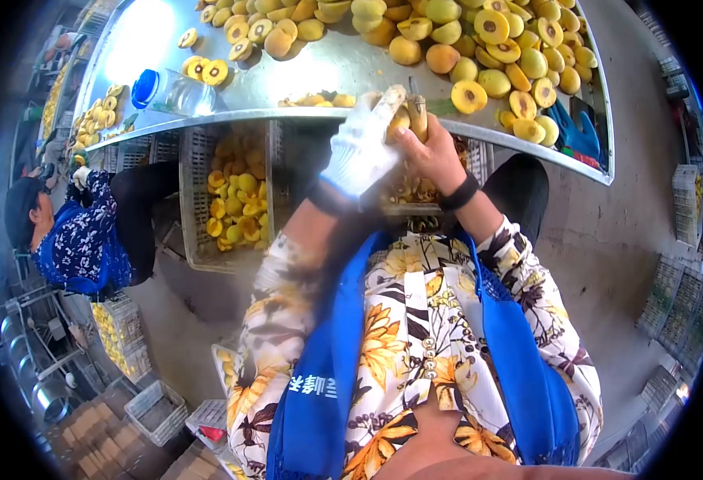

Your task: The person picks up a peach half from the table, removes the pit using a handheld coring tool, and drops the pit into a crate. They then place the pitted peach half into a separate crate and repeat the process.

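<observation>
My left hand (361, 154), in a white glove, is closed around a yellow peach (400, 122) above the table's near edge. The fingers and glare hide most of that fruit. Close against it is my right hand (433, 154), bare, with a dark band at the wrist. Its fingers are wrapped around a slim pitting tool (417, 102) that has a metal upper end. The tool's working end cannot be made out clearly. Halved peaches (469, 96) with brown pits showing lie on the metal table (327, 64), beside a large heap.
A blue-capped clear jar (187, 94) lies on the table at left; a blue glove (579, 132) rests at the right corner. Under the table, a plastic crate (195, 232) holds peach pieces. Another person (87, 224) sits at left. More crates (158, 412) stand on the floor.
</observation>
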A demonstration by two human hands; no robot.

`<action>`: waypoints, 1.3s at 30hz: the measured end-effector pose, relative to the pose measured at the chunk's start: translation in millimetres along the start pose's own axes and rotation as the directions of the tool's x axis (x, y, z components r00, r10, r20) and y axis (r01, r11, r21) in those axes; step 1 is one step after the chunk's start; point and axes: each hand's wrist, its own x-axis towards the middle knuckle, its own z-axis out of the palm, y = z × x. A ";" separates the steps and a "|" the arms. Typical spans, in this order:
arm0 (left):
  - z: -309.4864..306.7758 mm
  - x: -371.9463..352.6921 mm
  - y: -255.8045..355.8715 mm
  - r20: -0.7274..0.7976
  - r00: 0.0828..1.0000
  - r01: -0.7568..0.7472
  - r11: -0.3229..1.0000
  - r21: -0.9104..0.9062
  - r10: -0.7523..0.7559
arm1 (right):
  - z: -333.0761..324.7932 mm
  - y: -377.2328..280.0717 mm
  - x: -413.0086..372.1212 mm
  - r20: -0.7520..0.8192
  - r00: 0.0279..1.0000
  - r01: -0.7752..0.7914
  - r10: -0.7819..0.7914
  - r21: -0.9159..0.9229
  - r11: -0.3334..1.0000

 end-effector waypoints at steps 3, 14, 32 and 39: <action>4.6 -21.9 6.4 0.155 0.957 0.283 0.658 -0.698 -0.246 | -24.3 -26.3 -3.6 0.294 0.880 -0.451 0.372 0.278 0.848; 50.0 -34.0 -26.7 0.426 0.791 0.296 -0.334 -0.895 -0.439 | -28.0 -34.5 -23.5 0.130 0.974 0.226 -0.185 -0.534 0.815; 52.6 -35.6 4.7 0.003 0.792 0.144 0.183 -0.973 -0.610 | -10.9 -30.3 -56.5 0.188 0.926 -0.160 0.327 -0.589 0.792; 59.1 -36.6 8.3 -0.081 0.815 0.076 0.245 -0.967 -0.573 | -4.0 -29.4 -60.9 0.139 0.910 -0.226 0.391 -0.624 0.748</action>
